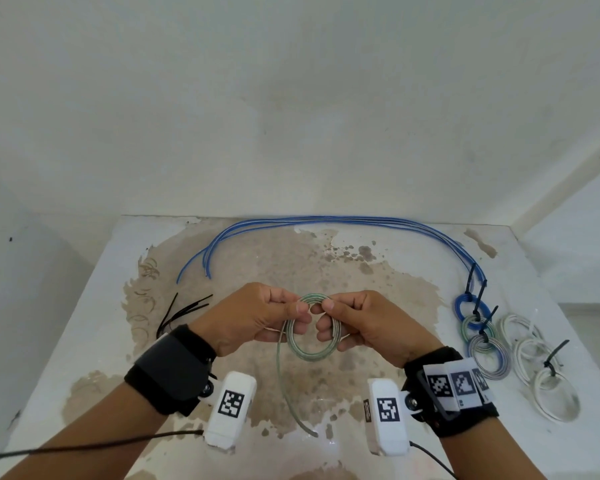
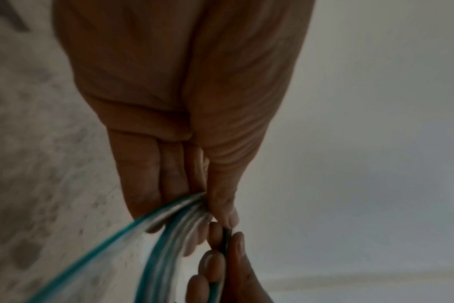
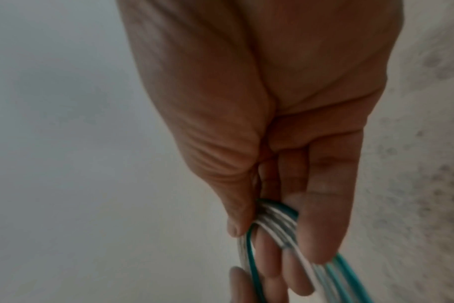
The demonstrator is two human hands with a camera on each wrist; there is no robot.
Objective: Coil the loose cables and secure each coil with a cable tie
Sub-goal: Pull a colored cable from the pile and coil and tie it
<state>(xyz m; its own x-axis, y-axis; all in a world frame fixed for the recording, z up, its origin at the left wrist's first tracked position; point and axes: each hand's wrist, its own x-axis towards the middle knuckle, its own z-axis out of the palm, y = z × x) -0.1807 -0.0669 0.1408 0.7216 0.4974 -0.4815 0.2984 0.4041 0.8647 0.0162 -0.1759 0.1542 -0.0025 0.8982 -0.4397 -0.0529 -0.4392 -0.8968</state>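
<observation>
A green-and-white cable coil (image 1: 312,353) hangs between my hands above the table's middle. My left hand (image 1: 274,315) pinches its left side between thumb and fingers, and my right hand (image 1: 340,315) pinches its right side. A loose tail (image 1: 284,393) of the same cable curves down toward me. In the left wrist view the strands (image 2: 169,221) fan out from under my left hand (image 2: 215,209). In the right wrist view my right hand (image 3: 267,221) grips several strands (image 3: 277,217). Black cable ties (image 1: 184,311) lie to the left.
Long blue cables (image 1: 326,221) arc along the far edge of the stained white table (image 1: 361,265). Tied coils sit at the right: blue (image 1: 470,308), grey-blue (image 1: 489,356) and white (image 1: 553,396). Walls close in behind and to the left.
</observation>
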